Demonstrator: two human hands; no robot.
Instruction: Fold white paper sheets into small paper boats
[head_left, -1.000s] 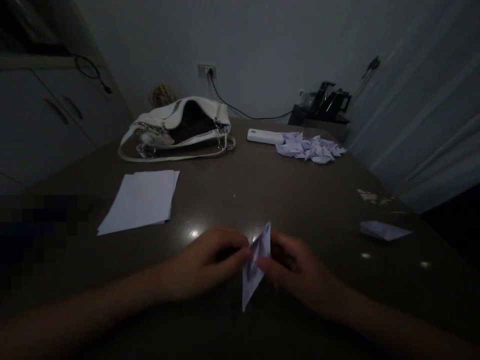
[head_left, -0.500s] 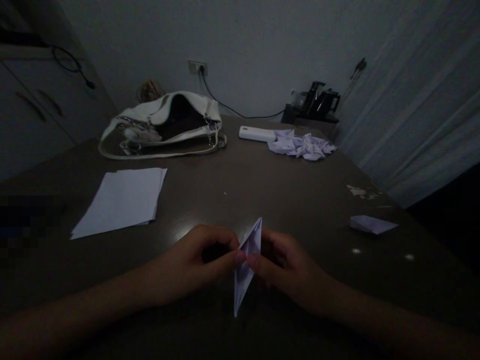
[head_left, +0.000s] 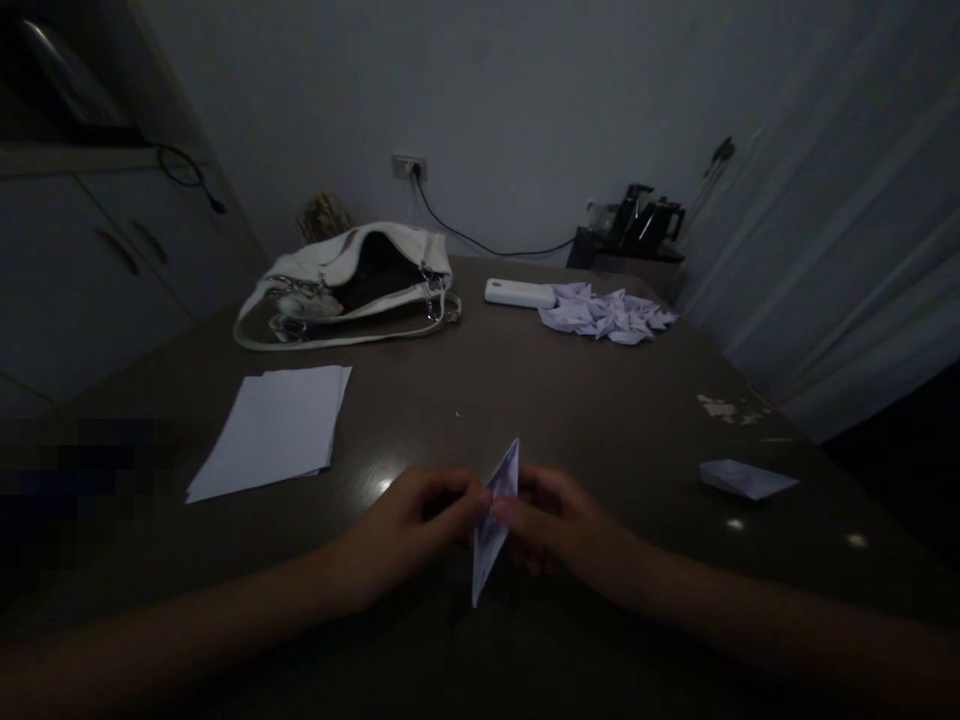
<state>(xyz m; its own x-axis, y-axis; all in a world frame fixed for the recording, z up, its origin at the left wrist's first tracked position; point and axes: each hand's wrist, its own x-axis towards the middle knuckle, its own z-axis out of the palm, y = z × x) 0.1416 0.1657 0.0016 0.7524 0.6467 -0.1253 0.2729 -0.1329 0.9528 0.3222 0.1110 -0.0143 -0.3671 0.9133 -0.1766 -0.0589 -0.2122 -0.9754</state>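
A folded paper piece (head_left: 491,545), pale and pointed at both ends, stands tilted between my hands above the table. My left hand (head_left: 420,525) pinches its left side near the middle with thumb and fingers. On the other side, my right hand (head_left: 566,520) grips it, thumb on the near face and fingers curled behind. Both thumbs nearly meet at the paper's centre. Another folded paper piece (head_left: 746,479) lies by itself on the table to the right. A stack of white paper sheets (head_left: 274,430) rests on the left.
A white handbag (head_left: 337,262) sits open at the back left. Beyond the hands, a white oblong device (head_left: 520,293) touches a heap of folded papers (head_left: 607,315). Small scraps (head_left: 720,408) lie near the right edge of the brown table (head_left: 420,400).
The view has tilted up and shifted left, so background things sit lower and further right. Both hands still hold the folded paper, their thumbs slightly closer together.
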